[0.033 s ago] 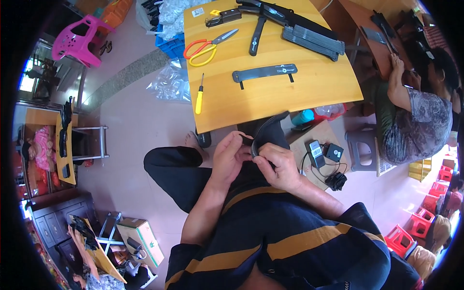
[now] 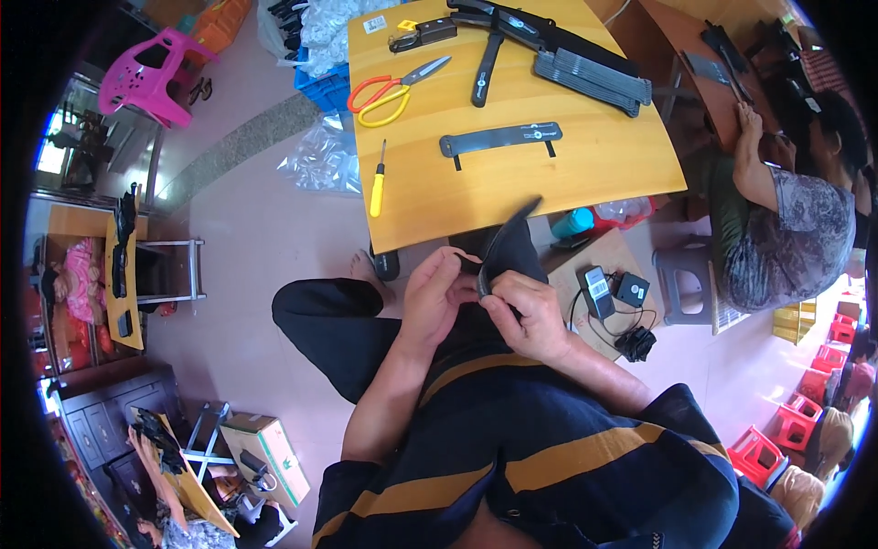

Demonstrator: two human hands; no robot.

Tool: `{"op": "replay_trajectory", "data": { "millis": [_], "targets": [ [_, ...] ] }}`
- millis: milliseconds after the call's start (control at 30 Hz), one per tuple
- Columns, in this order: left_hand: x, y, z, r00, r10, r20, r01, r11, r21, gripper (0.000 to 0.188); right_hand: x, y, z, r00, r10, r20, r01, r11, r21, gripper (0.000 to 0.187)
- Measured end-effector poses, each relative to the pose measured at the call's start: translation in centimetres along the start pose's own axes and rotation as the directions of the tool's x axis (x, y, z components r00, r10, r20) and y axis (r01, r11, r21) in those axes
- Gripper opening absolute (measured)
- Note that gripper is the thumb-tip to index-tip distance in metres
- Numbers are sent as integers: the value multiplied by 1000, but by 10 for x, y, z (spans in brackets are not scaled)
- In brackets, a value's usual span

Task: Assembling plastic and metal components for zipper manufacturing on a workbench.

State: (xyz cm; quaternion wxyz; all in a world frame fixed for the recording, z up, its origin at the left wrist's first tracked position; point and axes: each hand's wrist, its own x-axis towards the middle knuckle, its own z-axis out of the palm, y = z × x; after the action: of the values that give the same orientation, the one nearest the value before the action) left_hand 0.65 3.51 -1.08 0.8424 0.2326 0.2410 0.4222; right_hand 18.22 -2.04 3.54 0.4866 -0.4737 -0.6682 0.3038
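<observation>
Curving up from between the two hands, a black strip (image 2: 508, 225) sits over the lap at the near edge of the yellow table (image 2: 430, 201). From where I stand, the left hand (image 2: 433, 297) pinches a small dark end between thumb and fingers; whether that belongs to the same strip, I can't tell. The right hand (image 2: 524, 316) grips the strip's near end, thumb on top.

I'd judge it light and bendy, springy rather than limp, hardly fragile, perhaps a little slick. The near end looks the best place to hold, since the far tip swings free. That tip overlaps the table's edge in my view, so the edge may catch it; the dark trousers make it hard to pick out.

Farther off lie a similar strip (image 2: 498, 139) with two tabs, a yellow screwdriver (image 2: 377, 188) and scissors (image 2: 393, 96) to the left, and a stack of strips (image 2: 594, 82) far right. A teal bottle (image 2: 573, 222) stands right of the knees.
</observation>
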Motion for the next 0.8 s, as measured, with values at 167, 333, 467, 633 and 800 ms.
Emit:
{"op": "replay_trajectory", "data": {
  "millis": [167,333,467,633,800],
  "targets": [
    [14,-4,11,1000,-2,5,1,991,133,26,-3,-1,-11,1000,-14,-19,11,994,-112,13],
    [29,-10,24,997,-37,73,26,990,137,23,-2,-5,-21,997,-50,-62,36,978,-205,13],
    [38,-14,34,995,-51,85,34,981,191,23,-7,-3,-28,992,-89,-88,59,953,-297,12],
    [40,-12,47,991,12,134,-55,945,322,22,-13,1,-32,990,-15,-138,-17,972,-233,14],
    [35,-8,58,968,127,215,-231,786,573,19,-27,25,-34,853,504,-136,-338,732,592,45]
  ]
}}
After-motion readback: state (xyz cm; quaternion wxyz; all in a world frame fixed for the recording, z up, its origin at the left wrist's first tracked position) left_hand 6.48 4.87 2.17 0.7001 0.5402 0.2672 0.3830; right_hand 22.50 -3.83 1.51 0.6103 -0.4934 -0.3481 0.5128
